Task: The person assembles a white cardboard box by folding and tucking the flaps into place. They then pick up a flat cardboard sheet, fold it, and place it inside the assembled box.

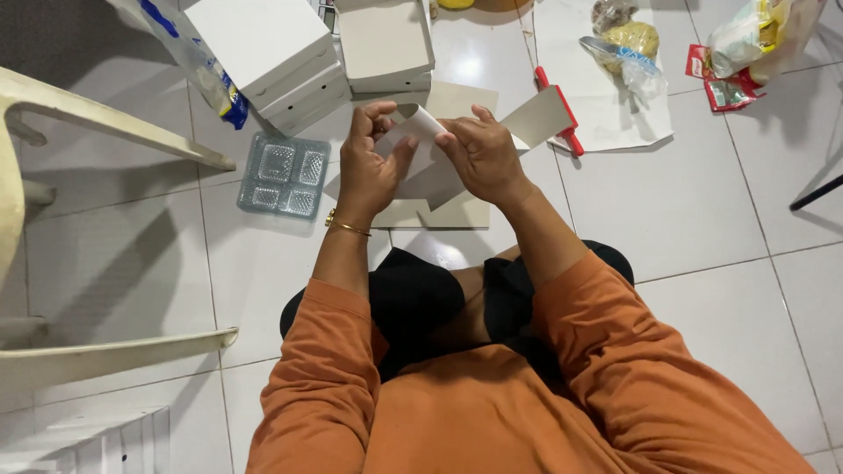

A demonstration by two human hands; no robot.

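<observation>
A flat, pale grey-white cardboard box blank [421, 158] is held up over the white tiled floor [685, 211], in front of the person's knees. The left hand [367, 167] grips its left side, thumb on the near face and fingers curled over the top edge, where one flap curls into a rounded fold. The right hand [481, 156] pinches the same blank from the right, thumb and forefinger closed on the curled flap, the other fingers bent behind the card. Both hands are closed on the cardboard, close together and almost touching. A thin gold bangle [347, 227] sits on the left wrist, and both arms wear orange sleeves [580, 351].

Under the hands, more flat cardboard blanks [457, 213] lie on the floor. Just beyond them stand two stacks of folded white cardboard boxes: a left stack [263, 53] and a right stack [385, 44]. A clear plastic tray with square compartments [284, 175] lies to the left of the hands, near the left stack. A red-handled tool [562, 110] rests on a white sheet to the right, partly under a raised cardboard flap. Plastic bags of food [628, 44] and red packets [724, 88] lie farther off at the upper right. A cream plastic chair [53, 123] fills the left edge.
</observation>
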